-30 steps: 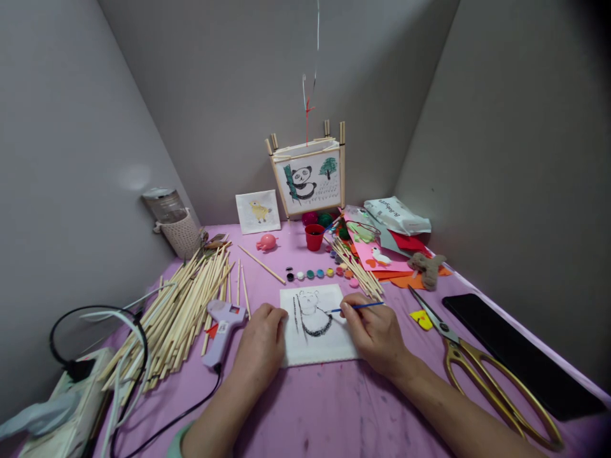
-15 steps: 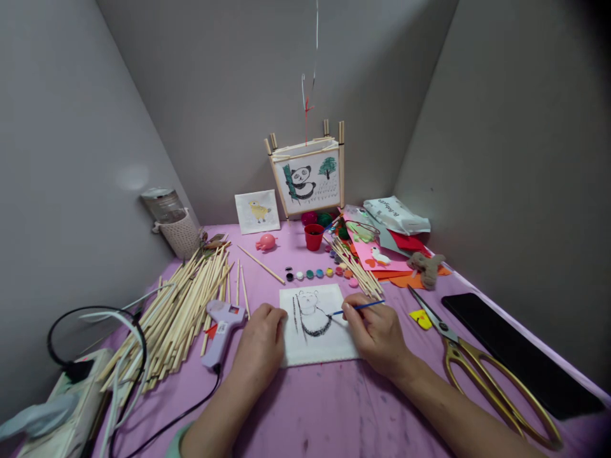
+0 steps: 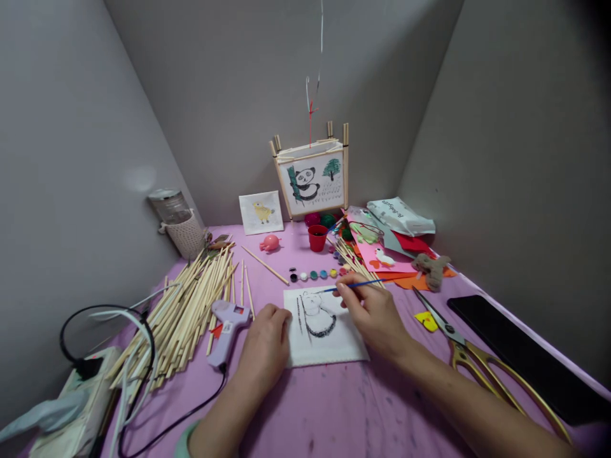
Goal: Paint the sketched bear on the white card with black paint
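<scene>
A white painting sheet (image 3: 327, 352) lies flat on the purple cloth, carrying a black outline of a panda (image 3: 321, 326) with two upright strokes beside it. My left hand (image 3: 266, 340) rests at the sheet's left edge, fingers curled and thumb side against it. Pinched in my right hand (image 3: 375, 318) is a thin blue paintbrush (image 3: 358, 284), its tip by the panda's head. Just beyond the sheet runs a row of small paint pots (image 3: 314, 275). A red cup (image 3: 317, 238) with dark liquid stands behind them.
Left are bamboo sticks (image 3: 191, 312), a lilac glue gun (image 3: 228, 327) with its cord, and a power strip (image 3: 81, 394). Right lie gold-handled scissors (image 3: 458, 340) and a black phone-like slab (image 3: 520, 356). A panda-painted stick lantern (image 3: 312, 181) hangs at the back.
My right hand has moved the brush from the panda's lower body up to its head. My left hand stays at the sheet's edge. The whole view has shifted slightly.
</scene>
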Action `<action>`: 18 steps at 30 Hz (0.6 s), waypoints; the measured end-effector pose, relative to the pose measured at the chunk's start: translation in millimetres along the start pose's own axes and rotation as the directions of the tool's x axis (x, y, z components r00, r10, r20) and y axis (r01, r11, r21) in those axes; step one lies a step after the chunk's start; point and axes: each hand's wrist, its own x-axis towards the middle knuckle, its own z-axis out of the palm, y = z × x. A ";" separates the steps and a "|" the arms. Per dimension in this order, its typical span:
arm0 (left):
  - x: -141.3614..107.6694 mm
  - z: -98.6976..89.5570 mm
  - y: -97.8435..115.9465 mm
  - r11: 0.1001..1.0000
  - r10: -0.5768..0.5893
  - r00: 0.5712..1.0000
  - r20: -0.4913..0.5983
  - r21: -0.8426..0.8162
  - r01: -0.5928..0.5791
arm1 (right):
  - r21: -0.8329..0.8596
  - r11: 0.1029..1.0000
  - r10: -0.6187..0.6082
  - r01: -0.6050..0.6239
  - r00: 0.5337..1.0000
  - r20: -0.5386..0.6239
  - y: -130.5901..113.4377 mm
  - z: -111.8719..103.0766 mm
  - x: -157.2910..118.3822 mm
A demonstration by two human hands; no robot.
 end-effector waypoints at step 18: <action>0.2 0.7 -1.2 1.000 -0.007 1.000 -0.004 -0.024 0.006 | -0.315 0.947 -0.023 0.068 0.989 0.146 5.7 64.7 58.2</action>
